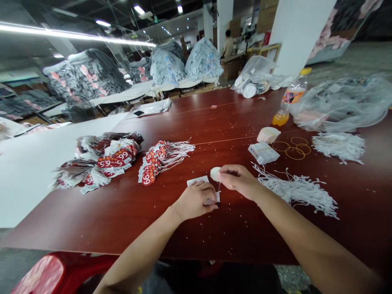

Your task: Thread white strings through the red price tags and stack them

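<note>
Far left first: a white sheet (27, 171) covers that end of the dark red table (183, 220), matte against glossy wood-grain laminate. Next over, a loose heap of tags (101, 161), red-and-white glossy card printed "66", white strings tangled through. Just right of it a tidier tag bundle (153, 163), strings fanning out to the right, long axis running front-left to back-right.

Now the hands, centre frame. Left hand (196, 200) is curled knuckles-up, fingers pinned down on a small white card (200, 180) lying flat on the wood; pressing it, grip not fully visible. Right hand (240, 179) sits just right of it and a touch farther back, fingers closed around a pale round piece (214, 173), prob. a tag or a disc, can't tell which. A thin white thread (219, 188) drops from it toward the card. So the round piece is directly back-right of the left hand, nearly touching; right hand already has it.

Right of that wrist: loose strings (297, 190), a white, fibrous heap, long axis left to right, w/in easy reach of the right arm. Behind them a small banded pack (263, 152), a white lump (268, 134), and thin tan rubber bands (294, 148). Further right, another string pile (338, 146), an orange-drink bottle (289, 102) of clear plastic, and crinkly clear bags (343, 102).
</note>
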Motion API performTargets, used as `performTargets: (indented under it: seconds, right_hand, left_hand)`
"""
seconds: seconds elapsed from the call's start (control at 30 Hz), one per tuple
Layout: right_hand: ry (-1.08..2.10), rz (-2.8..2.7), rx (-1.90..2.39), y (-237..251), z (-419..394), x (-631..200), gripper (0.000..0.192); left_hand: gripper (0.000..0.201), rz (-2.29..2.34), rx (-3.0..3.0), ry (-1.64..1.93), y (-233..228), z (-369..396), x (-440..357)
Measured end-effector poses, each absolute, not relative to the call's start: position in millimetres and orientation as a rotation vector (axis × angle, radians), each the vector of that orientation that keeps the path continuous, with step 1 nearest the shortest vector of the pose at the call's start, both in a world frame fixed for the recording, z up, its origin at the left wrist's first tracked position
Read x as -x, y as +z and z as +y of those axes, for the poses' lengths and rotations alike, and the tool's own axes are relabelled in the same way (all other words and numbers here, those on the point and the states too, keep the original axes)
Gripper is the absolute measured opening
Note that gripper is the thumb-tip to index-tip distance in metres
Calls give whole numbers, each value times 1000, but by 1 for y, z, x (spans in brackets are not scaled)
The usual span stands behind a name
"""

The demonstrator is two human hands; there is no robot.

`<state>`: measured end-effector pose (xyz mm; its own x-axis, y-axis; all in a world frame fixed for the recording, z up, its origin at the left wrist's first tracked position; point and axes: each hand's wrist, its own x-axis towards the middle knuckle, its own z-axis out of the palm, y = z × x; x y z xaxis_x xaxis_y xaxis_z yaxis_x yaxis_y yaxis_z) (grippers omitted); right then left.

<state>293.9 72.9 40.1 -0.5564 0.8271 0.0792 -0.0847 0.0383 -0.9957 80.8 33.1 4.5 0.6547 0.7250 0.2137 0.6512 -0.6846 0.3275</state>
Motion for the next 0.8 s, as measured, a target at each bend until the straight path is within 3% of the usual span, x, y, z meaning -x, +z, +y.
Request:
performTargets:
  seconds: [0.1,0.23,0.43,0.57,0.63,0.73,0.8]
  right_hand:
    - [1798,-1180,636,45,76,-301,19]
    - [1713,-891,693,41,84,-306,17]
    - [1924,-1150,641,16,85,-249,36]
    - [1838,-1451,747,22,88,-172,53]
    - [1734,-1519,847,31,93,-153,56]
    - [1574,-1700,978,43,101,-178,45]
    - [1430,-1876,1090,47,101,-225,28]
  left_hand:
    - [21,1166,-2646,467,7,29,-87]
    - [26,1274,-2627,496,30,28,-62]
    - [28,1785,-2465,454,63,30,50]
    - [28,2404,-2211,533,32,56,94]
    - [40,2639,-1920,613,4,74,96]
    - [73,2669,-1713,555,-28,95,88]
    - [81,2640,-1762,579,-35,102,82]
